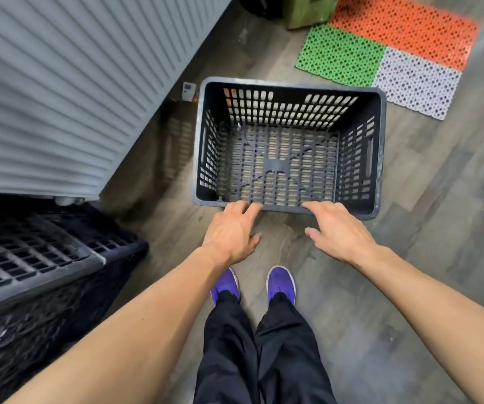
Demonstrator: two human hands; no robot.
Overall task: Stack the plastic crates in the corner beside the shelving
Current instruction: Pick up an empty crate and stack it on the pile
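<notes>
Item: open-topped dark crate (293, 84), empty, upright on the floor (427, 228), just ahead of the person's purple shoes (281, 282).
Position of item: near the grey ribbed panel (60, 97), with a strip of bare floor between them; not in any stack.
Second crate: dark slatted crate (39, 258) at the lower left, close against the foot of the ribbed panel; blurred, and whether it is one crate or several cannot be told.
Progress: judged early to middle. At least one crate seems to be placed by the panel; the floor crate is yet to be lifted and set on top.
Remaining: grip, lift, carry to the left, lower squarely onto the other crate.
Left hand (232, 228): palm down, reaching for the near rim.
Left fingers (251, 207): stretched out and loosely spread, tips at the near rim, touching or nearly so; nothing gripped.
Right hand (340, 231): palm down, alongside the left, a gap between them.
Right fingers (315, 206): likewise extended, tips at the same rim, thumb hanging free; nothing gripped.
Also present: orange, green and white perforated mats (395, 45) beyond the crate; green box (307, 10) at the far edge.
</notes>
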